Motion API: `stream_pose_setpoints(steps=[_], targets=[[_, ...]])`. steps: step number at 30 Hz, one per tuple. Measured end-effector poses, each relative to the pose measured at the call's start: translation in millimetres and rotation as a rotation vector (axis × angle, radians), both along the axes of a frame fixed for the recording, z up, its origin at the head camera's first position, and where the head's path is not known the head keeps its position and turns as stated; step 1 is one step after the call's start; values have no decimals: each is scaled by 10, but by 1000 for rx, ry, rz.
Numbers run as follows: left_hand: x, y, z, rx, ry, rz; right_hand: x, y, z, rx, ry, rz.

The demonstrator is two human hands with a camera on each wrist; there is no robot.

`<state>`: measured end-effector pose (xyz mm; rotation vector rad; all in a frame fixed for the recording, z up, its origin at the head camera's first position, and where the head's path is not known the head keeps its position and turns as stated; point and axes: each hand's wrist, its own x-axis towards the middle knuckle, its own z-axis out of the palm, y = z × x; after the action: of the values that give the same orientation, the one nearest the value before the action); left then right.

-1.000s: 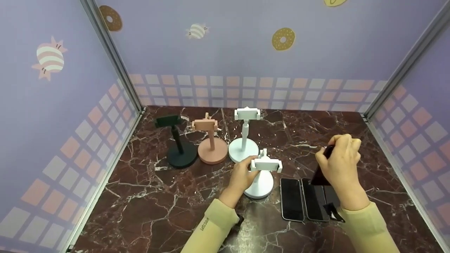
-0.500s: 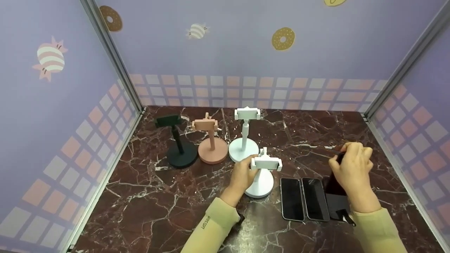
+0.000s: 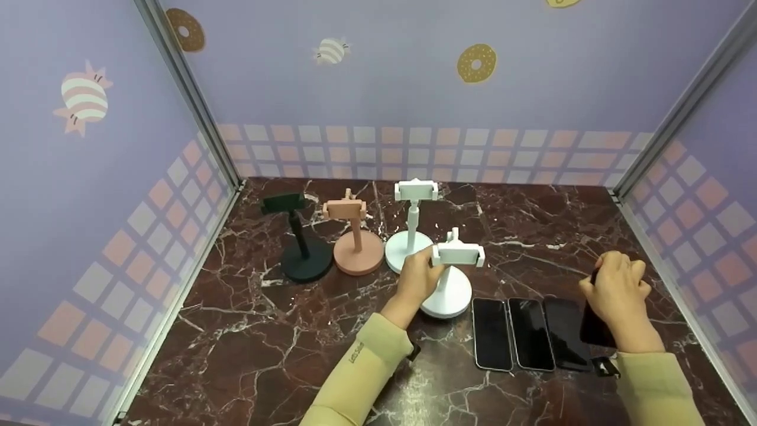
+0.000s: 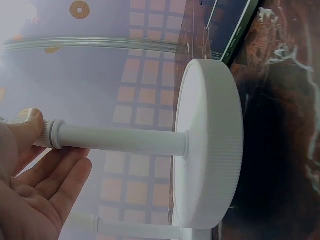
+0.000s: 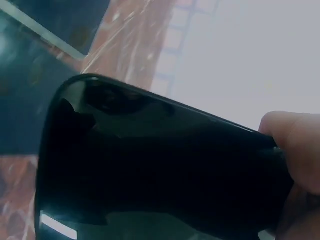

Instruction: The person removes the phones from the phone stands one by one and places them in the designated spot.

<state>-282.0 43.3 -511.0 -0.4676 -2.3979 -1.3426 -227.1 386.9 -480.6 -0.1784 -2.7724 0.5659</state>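
Note:
My left hand grips the upper stem of a white phone stand, with the thumb on the collar below its clamp. In the left wrist view the stand's round base is raised above the dark shadow on the tabletop. Toward the right side, my right hand holds a dark phone by its upper end, tilted, lower end down near the table. The right wrist view shows this phone's dark face, with the thumb at its edge. Three phones lie side by side to its left, including the nearest one.
Behind my left hand stand a black phone stand, a pink one and a second white one, in a row. Patterned panels enclose the marble tabletop at the back and both sides.
My right hand has moved right and toward the front with its phone, uncovering the third lying phone. My left hand has shifted the white stand slightly right and up in the head view.

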Motion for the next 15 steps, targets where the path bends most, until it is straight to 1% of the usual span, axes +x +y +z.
stream_pose_setpoints(steps=[4, 8, 11, 15], targets=[[-120, 90, 56, -7, 2, -8, -51, 178, -123, 25, -64, 27], [-263, 195, 94, -4, 10, -5, -103, 350, -240, 31, -142, 34], [-366, 267, 118, -4, 14, -2, -144, 462, -318, 29, -222, 43], [-492, 347, 137, -29, 12, 2, -188, 585, -417, 33, -334, 68]])
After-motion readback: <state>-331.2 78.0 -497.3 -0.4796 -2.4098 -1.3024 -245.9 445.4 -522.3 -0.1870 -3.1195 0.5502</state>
